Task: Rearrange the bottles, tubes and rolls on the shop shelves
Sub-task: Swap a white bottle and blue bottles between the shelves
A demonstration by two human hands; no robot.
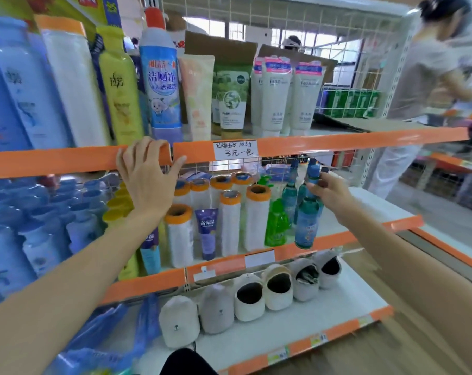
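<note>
My left hand grips the orange front rail of the upper shelf, fingers curled over its top edge. My right hand holds a teal glass bottle by its neck, just above the front of the middle shelf. Two more teal bottles stand behind it, beside a green bottle. White rolls with orange ends and a purple tube fill the middle shelf's centre. White tubes and a blue cleaner bottle stand on the upper shelf.
Blue bottles crowd the left of the middle shelf, tall bottles the upper left. Pale slippers line the bottom shelf. A person in a grey top stands at the right end of the aisle.
</note>
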